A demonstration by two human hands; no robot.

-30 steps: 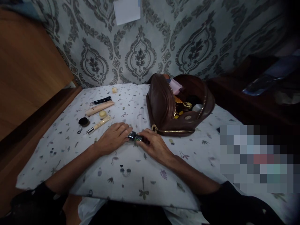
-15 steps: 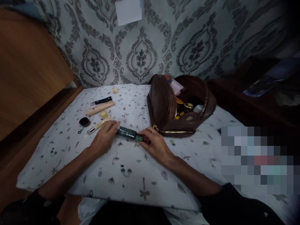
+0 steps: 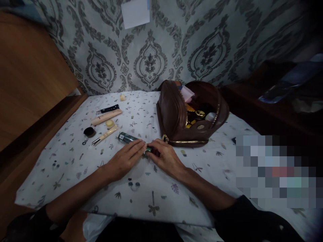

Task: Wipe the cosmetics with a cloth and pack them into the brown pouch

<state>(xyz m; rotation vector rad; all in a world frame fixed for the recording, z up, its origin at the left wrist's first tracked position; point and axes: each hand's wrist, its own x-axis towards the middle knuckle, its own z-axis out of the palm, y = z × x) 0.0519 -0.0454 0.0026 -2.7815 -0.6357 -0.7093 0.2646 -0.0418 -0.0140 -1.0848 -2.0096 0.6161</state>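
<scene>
A patterned grey wall stood behind a surface covered with a white printed cloth, with a wooden cabinet at the left and a sheet of white paper high on the wall. The light was dim, and a blurred-out patch hid part of the right side. On the cloth, a dark green tube lay slantwise in front of the person. The left hand had just shifted from the tube's far end to its nearer part, which left the labelled end uncovered and brought both hands' fingertips close together. Its fingers lay extended and close together across the tube; whether they gripped it could not be told. The right hand was closed, pinching the green end nearest it, so the tube seemed to be steadied and handled from that end. Farther left lay a black tube, a peach tube, a yellow pot, a slim cream tube and a round black lid. Beyond the right hand, an unzipped brown bag sat open, showing a pink packet and gold and yellow items inside.
</scene>
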